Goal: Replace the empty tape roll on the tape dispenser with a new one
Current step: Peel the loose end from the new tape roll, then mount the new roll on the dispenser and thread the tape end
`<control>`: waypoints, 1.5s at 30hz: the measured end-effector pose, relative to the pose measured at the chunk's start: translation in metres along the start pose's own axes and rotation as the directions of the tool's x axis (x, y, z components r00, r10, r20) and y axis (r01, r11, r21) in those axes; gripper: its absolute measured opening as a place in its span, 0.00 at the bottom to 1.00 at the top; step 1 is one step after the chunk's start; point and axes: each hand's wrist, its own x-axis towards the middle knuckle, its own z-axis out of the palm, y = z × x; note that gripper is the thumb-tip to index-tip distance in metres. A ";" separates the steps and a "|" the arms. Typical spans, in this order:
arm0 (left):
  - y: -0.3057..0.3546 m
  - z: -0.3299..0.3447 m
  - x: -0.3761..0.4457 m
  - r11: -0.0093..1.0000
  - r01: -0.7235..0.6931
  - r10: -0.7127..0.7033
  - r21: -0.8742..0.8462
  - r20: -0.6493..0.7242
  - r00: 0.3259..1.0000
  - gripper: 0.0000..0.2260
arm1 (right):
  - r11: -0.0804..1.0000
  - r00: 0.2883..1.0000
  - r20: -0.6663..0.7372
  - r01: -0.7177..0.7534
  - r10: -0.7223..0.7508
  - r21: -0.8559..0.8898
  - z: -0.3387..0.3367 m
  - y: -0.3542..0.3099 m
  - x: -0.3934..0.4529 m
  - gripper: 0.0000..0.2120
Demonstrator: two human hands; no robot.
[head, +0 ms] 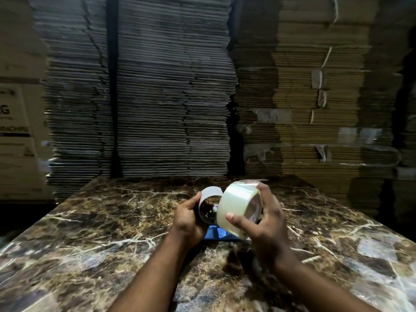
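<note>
While stacks of flattened cardboard cartons (157,86) fill the backdrop from 10 to 2 o'clock, I watch both of the person's hands work low at the centre of a brown marbled tabletop (90,233). At about 7 o'clock from the middle of the view, the left hand (188,221) curls its fingers round the empty grey cardboard core (208,203), held on edge with its open end facing me. Just beside it, at roughly 5 o'clock, the right hand (267,224) grips the new roll of clear packing tape (239,210), thumb pressed on the outer face and fingers over the top rim. Core and new roll nearly touch. Beneath and between them, a blue part of the tape dispenser (217,233) shows on the tabletop, mostly hidden by the hands.
</note>
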 end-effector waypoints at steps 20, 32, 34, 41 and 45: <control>0.002 0.008 -0.011 0.985 -0.174 0.168 -0.012 -0.190 0.967 0.13 | 0.909 0.965 -0.155 -0.253 0.212 -0.331 0.057 -0.035 -0.023 0.40; 0.011 0.010 -0.018 0.997 -0.071 0.071 0.013 0.001 0.997 0.25 | 0.894 0.958 -0.156 -0.281 0.240 -0.349 0.067 -0.031 -0.018 0.44; 0.010 0.012 -0.015 0.995 -0.092 0.090 -0.026 -0.046 0.995 0.33 | 0.900 0.955 -0.158 -0.289 0.249 -0.326 0.067 -0.030 -0.016 0.44; 0.007 0.011 -0.006 0.998 -0.065 0.066 0.012 -0.127 0.990 0.13 | 0.903 0.950 -0.164 -0.303 0.264 -0.304 0.071 -0.026 -0.016 0.48; 0.011 0.018 -0.013 0.997 -0.070 0.071 0.016 -0.051 0.996 0.26 | 0.916 0.951 -0.173 -0.295 0.255 -0.272 0.075 -0.022 -0.017 0.48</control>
